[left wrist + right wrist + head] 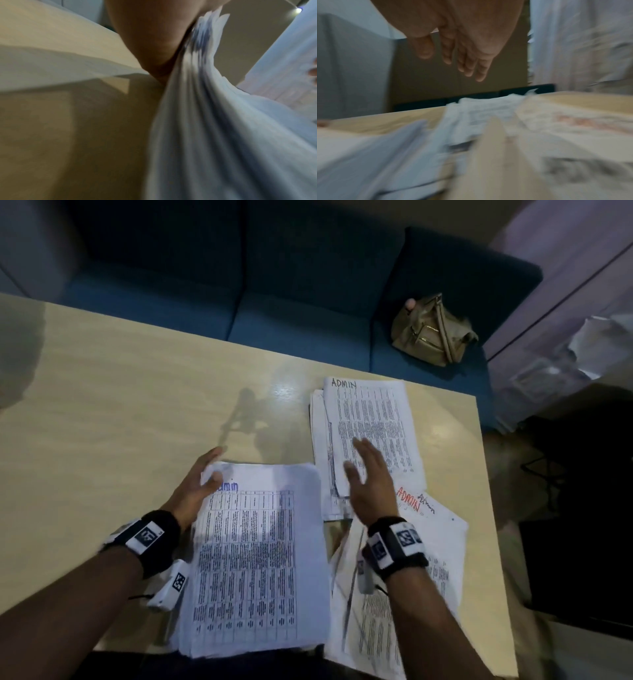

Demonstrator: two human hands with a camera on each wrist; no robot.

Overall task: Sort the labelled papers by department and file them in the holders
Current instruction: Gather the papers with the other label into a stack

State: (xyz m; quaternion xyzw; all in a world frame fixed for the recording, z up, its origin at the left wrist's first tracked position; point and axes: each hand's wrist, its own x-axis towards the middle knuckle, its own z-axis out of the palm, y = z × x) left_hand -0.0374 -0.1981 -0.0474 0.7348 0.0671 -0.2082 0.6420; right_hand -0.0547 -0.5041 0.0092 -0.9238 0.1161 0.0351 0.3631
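A thick stack of printed sheets (257, 559) marked "Admin" in blue lies at the near edge of the table. My left hand (202, 477) grips its top left corner, thumb on top, fingers behind; in the left wrist view the sheets (205, 94) bend against my palm. My right hand (368, 474) hovers with straight fingers over a second pile (370, 422) headed "ADMIN" in black, holding nothing; the right wrist view shows the fingers (467, 65) spread in the air. Further sheets (435, 542) marked "ADMIN" in red lie under my right wrist.
The light wooden table (120, 405) is bare on its left half. A blue sofa (274, 285) stands behind it with a tan handbag (431, 333) on the seat. No holders are in view. Dark objects stand on the floor at the right.
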